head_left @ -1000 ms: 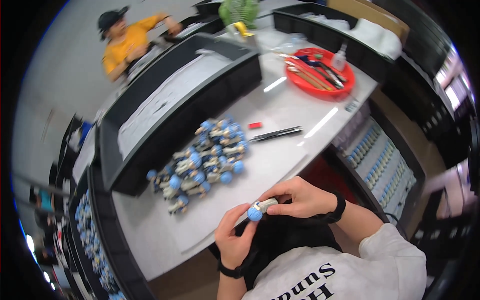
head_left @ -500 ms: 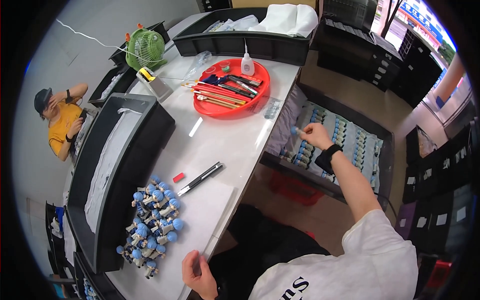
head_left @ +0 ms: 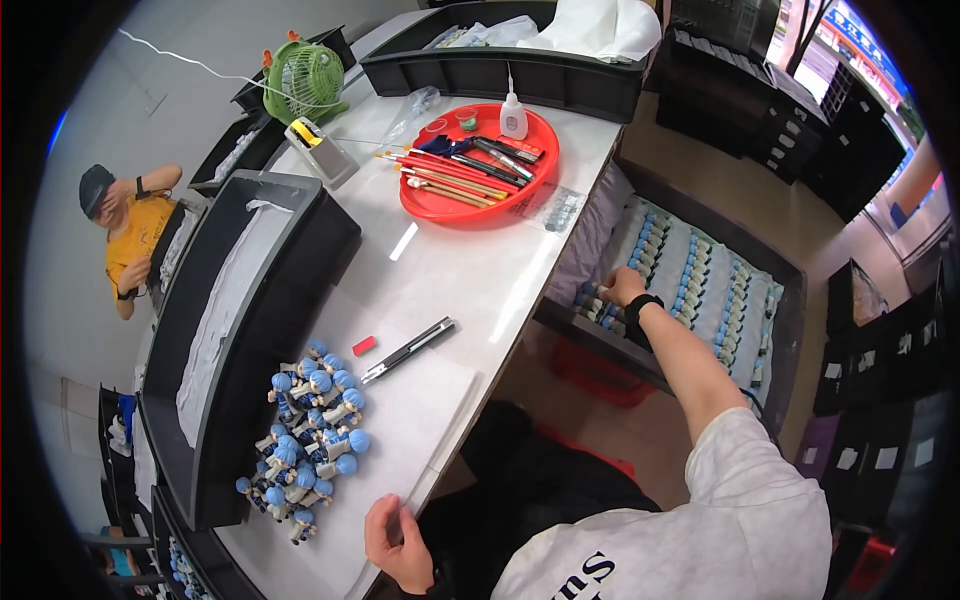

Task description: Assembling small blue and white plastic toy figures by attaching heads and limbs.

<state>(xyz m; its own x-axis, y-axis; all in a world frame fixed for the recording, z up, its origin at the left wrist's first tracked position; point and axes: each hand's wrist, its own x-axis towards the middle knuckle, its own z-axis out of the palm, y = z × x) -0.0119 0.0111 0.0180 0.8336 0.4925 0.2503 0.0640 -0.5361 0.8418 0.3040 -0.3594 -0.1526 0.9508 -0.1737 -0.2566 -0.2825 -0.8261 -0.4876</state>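
My right hand is down inside the dark crate at the right of the table, its fingertips pinched on a small figurine beside the nearest row. Several rows of the same blue-haired figurines lie there on white cloth. My left hand rests at the table's front edge, thumb and fingers loosely curled and apart, with nothing in it. On the table to its left is a heap of blue-haired figurines in white and dark blue, lying on a pale sheet.
A cutter knife and a red block lie beyond the heap. Farther off are a red tray of brushes and pens, a white bottle, a green fan and black crates. A person sits at far left.
My right hand has lowered the figurine from above the crate to its near left rows. My left hand stays at the table edge. The whole view has shifted slightly.
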